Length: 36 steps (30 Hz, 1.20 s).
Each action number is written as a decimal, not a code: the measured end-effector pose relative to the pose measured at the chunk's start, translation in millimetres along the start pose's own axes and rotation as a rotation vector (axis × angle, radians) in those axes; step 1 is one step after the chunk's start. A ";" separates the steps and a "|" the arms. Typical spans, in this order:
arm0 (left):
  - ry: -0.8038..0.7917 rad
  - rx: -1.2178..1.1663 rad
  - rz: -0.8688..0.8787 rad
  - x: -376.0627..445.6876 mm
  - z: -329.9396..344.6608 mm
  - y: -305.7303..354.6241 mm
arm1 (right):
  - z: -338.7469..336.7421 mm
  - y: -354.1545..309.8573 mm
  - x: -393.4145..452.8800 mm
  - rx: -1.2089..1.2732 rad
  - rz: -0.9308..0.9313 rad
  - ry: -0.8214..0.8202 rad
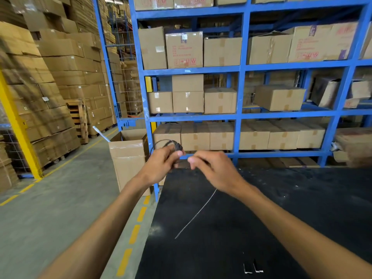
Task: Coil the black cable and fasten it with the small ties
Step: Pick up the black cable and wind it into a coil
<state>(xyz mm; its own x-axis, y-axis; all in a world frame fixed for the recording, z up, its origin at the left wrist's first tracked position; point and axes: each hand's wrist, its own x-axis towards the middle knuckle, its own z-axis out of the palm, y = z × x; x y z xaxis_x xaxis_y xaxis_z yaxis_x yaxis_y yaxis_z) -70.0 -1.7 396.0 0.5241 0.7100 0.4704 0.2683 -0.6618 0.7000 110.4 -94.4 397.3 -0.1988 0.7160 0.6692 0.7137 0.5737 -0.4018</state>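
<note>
I see one black cable (168,143), wound into a small coil of several loops and held up in the air above the far left corner of the worktop (281,218), at about 11 o'clock from the middle of my view. My left hand (161,164) grips the coil, fingers curled round its lower part with the loops standing out above the knuckles. My right hand (213,170), just at 3 o'clock of the left and nearly touching it, has its fingertips pinched together on something thin; a single pale strand (196,215) runs from under that hand down toward 7 o'clock across the worktop, and I cannot tell whether it is a tie or the cable's loose end. Two small pale ties (253,267) lie side by side near the worktop's near edge at 6 o'clock. The worktop is flat, black and dusty. Beyond it, from 12 to 3 o'clock, stands a blue steel rack (241,93) with four shelf levels in view, all loaded with brown cartons. At 9 o'clock of the hands, one open carton (128,158) stands on the grey concrete floor (60,198), which carries yellow dashed lines. At 10 o'clock, tall stacks of flat cardboard (50,81) sit on pallets behind a yellow post (18,127).
</note>
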 end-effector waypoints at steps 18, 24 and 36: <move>-0.001 -1.155 -0.071 9.9 53.8 73.7 | 8.1 74.7 -58.5 0.038 0.123 -0.157; 0.203 -0.516 0.010 18.5 82.2 62.7 | -1.2 41.5 -70.2 -0.080 -0.115 -0.122; -0.141 -0.271 0.036 19.0 100.6 60.8 | -87.2 59.2 -14.8 -0.196 -0.357 0.192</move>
<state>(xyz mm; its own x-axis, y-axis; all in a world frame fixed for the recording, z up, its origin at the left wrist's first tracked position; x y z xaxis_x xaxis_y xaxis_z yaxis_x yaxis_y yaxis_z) 37.6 -52.7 393.4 0.6413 0.6343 0.4318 0.0320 -0.5844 0.8109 214.2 -105.7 418.2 -0.3408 0.3894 0.8557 0.7403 0.6722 -0.0111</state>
